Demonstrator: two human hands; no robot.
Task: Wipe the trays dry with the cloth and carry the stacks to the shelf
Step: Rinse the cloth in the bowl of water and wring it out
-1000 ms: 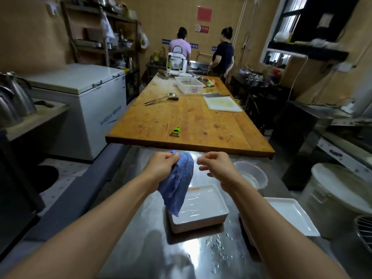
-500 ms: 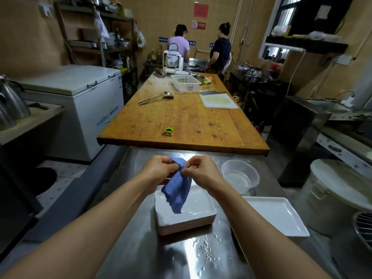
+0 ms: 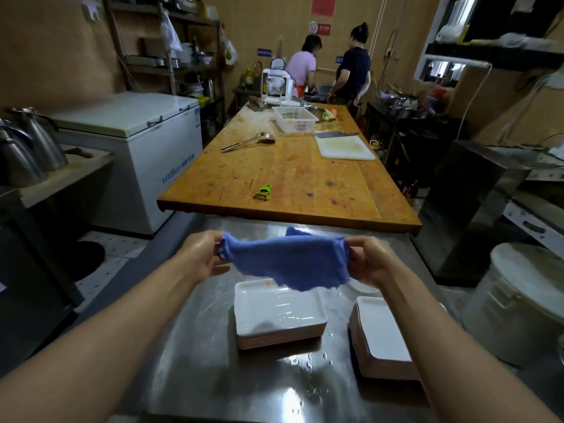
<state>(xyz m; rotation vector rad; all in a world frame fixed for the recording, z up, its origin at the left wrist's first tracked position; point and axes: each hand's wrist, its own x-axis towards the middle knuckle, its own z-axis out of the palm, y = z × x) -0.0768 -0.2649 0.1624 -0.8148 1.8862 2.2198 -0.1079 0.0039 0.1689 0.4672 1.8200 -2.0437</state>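
Observation:
A blue cloth [image 3: 291,260] is stretched wide in the air between both hands. My left hand [image 3: 201,254] pinches its left edge and my right hand [image 3: 367,259] pinches its right edge. Below the cloth, a stack of white rectangular trays [image 3: 279,315] sits on the wet steel counter [image 3: 213,377], its top tray glistening with water. A second stack of white trays [image 3: 383,340] stands to the right, partly hidden by my right forearm.
A long wooden table [image 3: 290,175] beyond the counter holds a green peeler [image 3: 263,192], ladle, basket and cutting board. A white chest freezer [image 3: 137,138] is at left, a lidded white bucket [image 3: 525,300] at right. Shelves [image 3: 171,56] stand at far left. Two people work at the back.
The hands have pulled apart, spreading the bunched cloth out wide above the trays. The view has shifted, showing the right stack closer.

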